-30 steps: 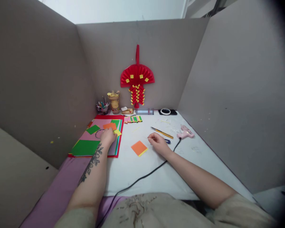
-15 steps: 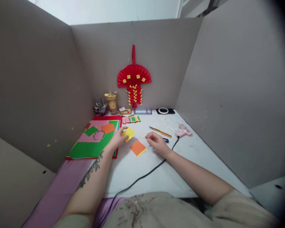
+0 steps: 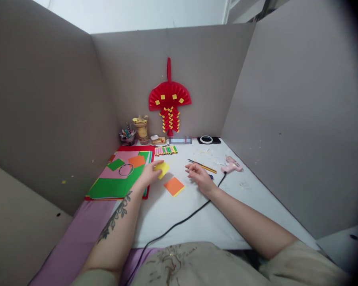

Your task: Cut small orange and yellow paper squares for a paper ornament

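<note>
Between the thumb and fingers of my left hand (image 3: 149, 174) is a yellow paper square (image 3: 163, 171), held just above the table. My right hand (image 3: 200, 178) is to the right of it, its fingers curled loosely and apart, with nothing visible in them. On the white tabletop between the hands lies an orange paper square (image 3: 174, 186), with a yellow edge showing under it. Beyond my right fingers rests a slim yellow-and-black tool (image 3: 203, 166). A dark blue object (image 3: 211, 177) is mostly hidden behind that hand.
Coloured paper sheets (image 3: 113, 187) are stacked at left, with a ring (image 3: 126, 170) on top. Small rolled paper tubes (image 3: 166, 150) lie at the back. A pink glue gun (image 3: 232, 164) trails a black cable (image 3: 179, 223) across the front. A red fan decoration (image 3: 170, 95) hangs behind.
My right hand has moved slightly right, and its pinched fingers have come apart. The yellow square stays in my left hand. The whole view has shifted slightly.
</note>
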The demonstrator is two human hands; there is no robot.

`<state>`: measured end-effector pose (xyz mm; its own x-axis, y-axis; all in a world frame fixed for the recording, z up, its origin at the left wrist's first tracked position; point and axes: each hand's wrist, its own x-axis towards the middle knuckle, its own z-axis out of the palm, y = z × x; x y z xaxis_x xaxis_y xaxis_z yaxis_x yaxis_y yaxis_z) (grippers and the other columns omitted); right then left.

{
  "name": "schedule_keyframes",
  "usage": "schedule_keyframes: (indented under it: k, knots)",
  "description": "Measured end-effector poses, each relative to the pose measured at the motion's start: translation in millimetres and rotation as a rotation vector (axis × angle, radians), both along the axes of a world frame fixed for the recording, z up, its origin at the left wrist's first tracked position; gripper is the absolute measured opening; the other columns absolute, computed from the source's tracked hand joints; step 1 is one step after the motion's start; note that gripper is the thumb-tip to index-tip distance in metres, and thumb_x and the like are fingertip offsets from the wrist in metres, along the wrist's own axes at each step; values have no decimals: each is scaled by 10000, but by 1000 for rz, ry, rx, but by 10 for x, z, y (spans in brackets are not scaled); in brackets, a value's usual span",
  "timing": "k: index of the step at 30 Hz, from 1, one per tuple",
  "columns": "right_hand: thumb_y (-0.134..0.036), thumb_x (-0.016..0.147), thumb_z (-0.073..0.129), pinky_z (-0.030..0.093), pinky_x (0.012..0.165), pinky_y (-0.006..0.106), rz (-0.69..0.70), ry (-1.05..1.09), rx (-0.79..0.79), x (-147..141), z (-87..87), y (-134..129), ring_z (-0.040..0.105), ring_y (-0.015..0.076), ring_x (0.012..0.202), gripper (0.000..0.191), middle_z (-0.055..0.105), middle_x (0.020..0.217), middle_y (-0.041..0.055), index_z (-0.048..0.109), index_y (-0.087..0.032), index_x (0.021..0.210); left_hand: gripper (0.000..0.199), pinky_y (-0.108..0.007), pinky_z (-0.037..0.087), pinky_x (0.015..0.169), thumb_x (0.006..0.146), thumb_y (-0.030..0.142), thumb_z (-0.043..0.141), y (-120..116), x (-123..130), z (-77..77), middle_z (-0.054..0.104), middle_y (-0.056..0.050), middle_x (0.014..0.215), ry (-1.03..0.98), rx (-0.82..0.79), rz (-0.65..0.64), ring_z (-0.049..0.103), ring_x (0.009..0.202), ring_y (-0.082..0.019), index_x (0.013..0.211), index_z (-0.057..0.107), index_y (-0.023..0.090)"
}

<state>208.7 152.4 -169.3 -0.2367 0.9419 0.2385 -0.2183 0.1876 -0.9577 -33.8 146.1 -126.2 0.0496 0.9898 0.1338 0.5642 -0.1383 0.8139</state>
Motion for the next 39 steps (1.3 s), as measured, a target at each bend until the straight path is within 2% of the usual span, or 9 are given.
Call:
schedule_keyframes:
  k: [5, 10, 15, 18, 20, 23, 27, 32, 39]
  knots:
    - [-340, 722, 620, 418, 730, 301, 25, -94, 70, -13, -25, -24, 522, 201, 963, 187, 545, 1078, 53, 513, -212, 806, 590, -314, 418, 893, 703, 187, 586, 137, -630, 16, 562, -124, 1229, 399, -48, 224, 536, 1078, -257, 1285, 486, 160]
    - [-339, 723, 613, 405, 776, 317, 43, -146, 121, -11, -9, -46, 492, 215, 1029, 187, 548, 1074, 67, 519, -205, 813, 342, -427, 427, 810, 733, 311, 595, 91, -920, 37, 563, -180, 1134, 740, -106, 502, 512, 1044, -361, 1047, 632, 182]
    - [-312, 738, 610, 400, 784, 310, 61, -144, 127, -10, -3, -52, 487, 205, 1033, 158, 537, 1072, 66, 524, -202, 812, 220, -434, 432, 785, 754, 273, 554, 75, -1008, 19, 589, -188, 1073, 793, -253, 527, 526, 1029, -363, 925, 655, 178]
    - [-330, 731, 619, 411, 771, 306, 53, -129, 120, -20, 13, -59, 503, 196, 996, 174, 539, 1073, 60, 528, -203, 807, 208, -472, 419, 796, 775, 251, 529, 81, -952, 98, 596, -207, 1065, 722, -171, 635, 519, 1040, -377, 919, 633, 142]
    - [-358, 719, 630, 423, 757, 304, 52, -91, 84, -29, 41, -66, 524, 191, 955, 197, 551, 1065, 56, 530, -206, 794, 221, -460, 421, 801, 806, 266, 502, 70, -815, 179, 619, -192, 1019, 528, -37, 655, 548, 1006, -349, 943, 604, 126]
    - [-419, 703, 643, 444, 726, 307, 98, 9, -28, -33, 104, -80, 554, 194, 902, 248, 574, 1039, 61, 534, -210, 780, 262, -354, 451, 789, 843, 291, 462, 27, -449, 232, 656, -113, 951, -52, 62, 363, 604, 921, -232, 1028, 557, 132]
    - [-446, 698, 657, 450, 736, 328, 187, 137, -121, -7, 169, -97, 578, 198, 880, 269, 591, 1034, 68, 546, -211, 768, 393, -294, 474, 745, 738, 337, 628, -63, 100, 105, 639, -81, 975, -559, -294, -142, 599, 928, -197, 1088, 577, 166]
    - [-489, 703, 641, 453, 737, 355, 206, 135, -132, 8, 167, -83, 588, 202, 853, 298, 599, 1018, 69, 556, -213, 778, 320, -262, 476, 727, 601, 287, 762, -167, 473, -41, 632, -51, 827, -783, -402, -194, 590, 765, -134, 860, 648, 139]
    - [-456, 699, 644, 444, 720, 338, 241, 221, -205, -10, 139, -58, 571, 181, 767, 268, 603, 793, 39, 578, -208, 774, 268, -257, 476, 754, 606, 258, 764, -215, 619, -40, 644, -72, 831, -936, -359, -278, 596, 773, -145, 811, 675, 111]
